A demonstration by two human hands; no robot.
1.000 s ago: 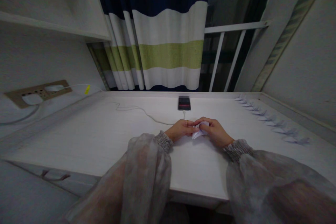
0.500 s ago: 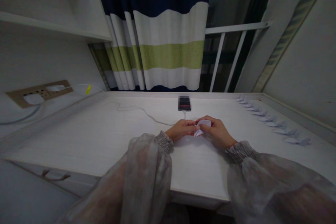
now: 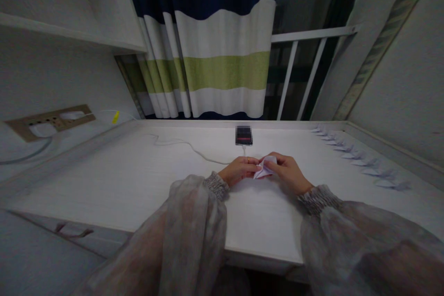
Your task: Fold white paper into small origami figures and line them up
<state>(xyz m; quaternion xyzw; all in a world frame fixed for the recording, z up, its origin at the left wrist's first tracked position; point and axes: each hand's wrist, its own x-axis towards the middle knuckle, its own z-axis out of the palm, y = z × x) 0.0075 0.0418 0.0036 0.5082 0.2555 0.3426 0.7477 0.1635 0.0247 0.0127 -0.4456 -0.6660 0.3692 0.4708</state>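
Between both hands is a small folded piece of white paper, held just above the desk. My left hand pinches its left side, with a ring on one finger. From the other side my right hand grips the paper, thumb on top and fingers behind it. Parts of the fingers are hidden behind the paper. On the right of the desk stands a row of several folded white paper figures, apart from my hands.
The white desk spreads out around my hands. Behind them lies a dark phone-like device, its screen blurred, with a white cable running left. A socket strip is on the left wall, and a striped curtain hangs behind the desk.
The paper has shifted slightly left and tilted, now showing a more pointed, opened-out fold. My right thumb has moved a little on it. Both hands stay in nearly the same place.
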